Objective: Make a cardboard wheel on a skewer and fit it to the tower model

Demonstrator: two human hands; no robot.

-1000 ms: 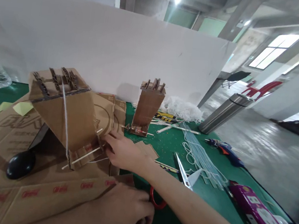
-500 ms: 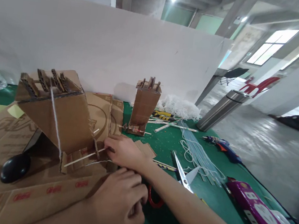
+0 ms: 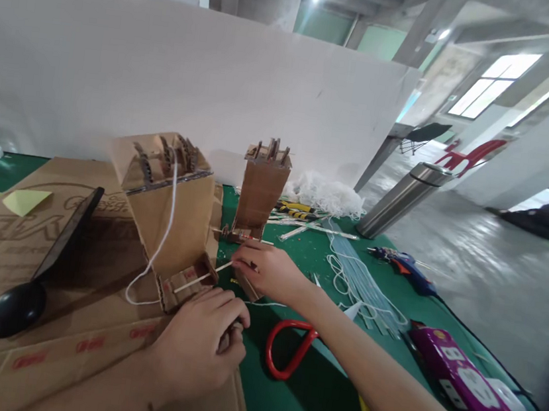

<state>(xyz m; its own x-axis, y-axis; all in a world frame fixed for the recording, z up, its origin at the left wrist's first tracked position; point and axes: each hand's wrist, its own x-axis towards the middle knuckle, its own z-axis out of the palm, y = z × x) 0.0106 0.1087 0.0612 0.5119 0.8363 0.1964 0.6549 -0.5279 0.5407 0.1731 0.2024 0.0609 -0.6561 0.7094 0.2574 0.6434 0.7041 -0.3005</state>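
My right hand (image 3: 271, 273) is closed in a pinch on a thin wooden stick (image 3: 195, 281). The stick passes through the side wall at the foot of a cardboard model (image 3: 180, 217) and lies across its open base. Slotted cardboard pieces stand along the model's top, and a white string (image 3: 168, 226) hangs loosely down its front. Curled at the near edge of that base is my left hand (image 3: 202, 340); whatever its fingers hold is hidden. Behind my right hand, a narrower cardboard model (image 3: 262, 194) stands upright with a stick through its foot.
A black spoon (image 3: 16, 307) lies on the cardboard sheet (image 3: 84, 369). Red-handled scissors (image 3: 271, 348) are partly under my right forearm. Rightward are blue masks (image 3: 363, 276), a glue gun (image 3: 411, 272), a purple box (image 3: 458, 375) and a steel flask (image 3: 402, 201).
The larger cardboard model has shifted right and turned, uncovering more of the black spoon. My right hand has moved right with the stick, my left hand slightly left. The scissors have shifted.
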